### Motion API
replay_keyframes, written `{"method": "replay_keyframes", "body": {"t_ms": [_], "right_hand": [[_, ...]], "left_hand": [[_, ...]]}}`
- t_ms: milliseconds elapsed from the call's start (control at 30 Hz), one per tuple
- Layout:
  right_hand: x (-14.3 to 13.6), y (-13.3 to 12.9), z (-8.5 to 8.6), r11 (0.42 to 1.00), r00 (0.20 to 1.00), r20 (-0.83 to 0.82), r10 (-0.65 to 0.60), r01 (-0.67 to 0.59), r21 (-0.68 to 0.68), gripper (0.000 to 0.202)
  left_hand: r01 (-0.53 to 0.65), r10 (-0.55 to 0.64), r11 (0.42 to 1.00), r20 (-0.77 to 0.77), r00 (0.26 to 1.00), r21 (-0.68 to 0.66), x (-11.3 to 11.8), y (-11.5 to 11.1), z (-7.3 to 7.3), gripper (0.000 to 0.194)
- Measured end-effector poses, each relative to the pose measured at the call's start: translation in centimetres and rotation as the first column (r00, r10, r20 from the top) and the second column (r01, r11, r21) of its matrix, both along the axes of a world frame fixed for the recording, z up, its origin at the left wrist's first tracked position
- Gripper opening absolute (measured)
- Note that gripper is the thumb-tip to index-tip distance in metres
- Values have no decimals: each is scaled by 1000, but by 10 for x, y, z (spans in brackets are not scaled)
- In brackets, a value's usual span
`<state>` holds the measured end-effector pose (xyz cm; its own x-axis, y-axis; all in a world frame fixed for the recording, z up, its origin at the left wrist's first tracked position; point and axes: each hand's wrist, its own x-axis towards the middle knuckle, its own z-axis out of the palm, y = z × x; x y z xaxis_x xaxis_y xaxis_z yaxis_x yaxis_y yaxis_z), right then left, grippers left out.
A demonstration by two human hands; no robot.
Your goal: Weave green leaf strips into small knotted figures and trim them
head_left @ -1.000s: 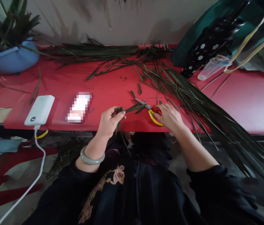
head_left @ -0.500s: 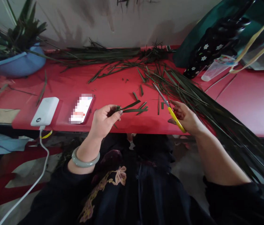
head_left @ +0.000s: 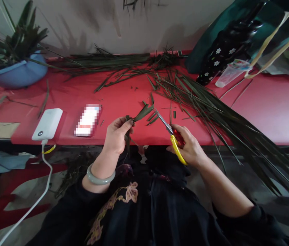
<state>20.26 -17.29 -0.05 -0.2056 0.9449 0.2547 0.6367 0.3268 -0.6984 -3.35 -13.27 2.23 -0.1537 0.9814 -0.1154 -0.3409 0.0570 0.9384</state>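
Observation:
Between thumb and fingers, my left hand (head_left: 118, 133) pinches a folded green leaf piece (head_left: 141, 114), whose strips point up to the right while another part hangs below the fingers. My right hand (head_left: 189, 145) is wrapped round the yellow and red handles of the scissors (head_left: 177, 148). The scissor blades point up and left, with their tips close to the ends of the leaf strips. Short leaf cuttings (head_left: 152, 118) lie on the red table (head_left: 118, 99) just beyond the hands.
Long leaves (head_left: 218, 106) spread over the right side and hang off the front edge. More leaves (head_left: 108, 60) lie along the wall. At left are a blue basin (head_left: 23, 73), a white power bank (head_left: 47, 123) with cable, and a phone (head_left: 88, 120). A plastic cup (head_left: 233, 73) stands back right.
My right hand has brought the scissors left and nearer, up to the leaf strips. The leaf piece in my left hand has turned, its strips now angled upward and a part hanging down.

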Motion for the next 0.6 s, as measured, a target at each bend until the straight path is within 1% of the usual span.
{"method": "replay_keyframes", "body": {"t_ms": [100, 267, 433, 600], "right_hand": [[-4, 3, 5, 999, 999, 28, 20, -21, 36, 56], [-2, 2, 5, 994, 998, 59, 33, -38, 98, 49], [0, 0, 2, 998, 998, 64, 10, -15, 68, 46], [8, -1, -1, 999, 998, 55, -13, 11, 44, 44]], "left_hand": [[11, -11, 1000, -18, 1000, 17, 0, -2, -2, 22], [54, -51, 998, -93, 994, 29, -3, -3, -8, 20], [65, -57, 997, -184, 981, 37, -5, -3, -10, 20], [56, -29, 994, -274, 961, 90, -10, -4, -9, 22]]}}
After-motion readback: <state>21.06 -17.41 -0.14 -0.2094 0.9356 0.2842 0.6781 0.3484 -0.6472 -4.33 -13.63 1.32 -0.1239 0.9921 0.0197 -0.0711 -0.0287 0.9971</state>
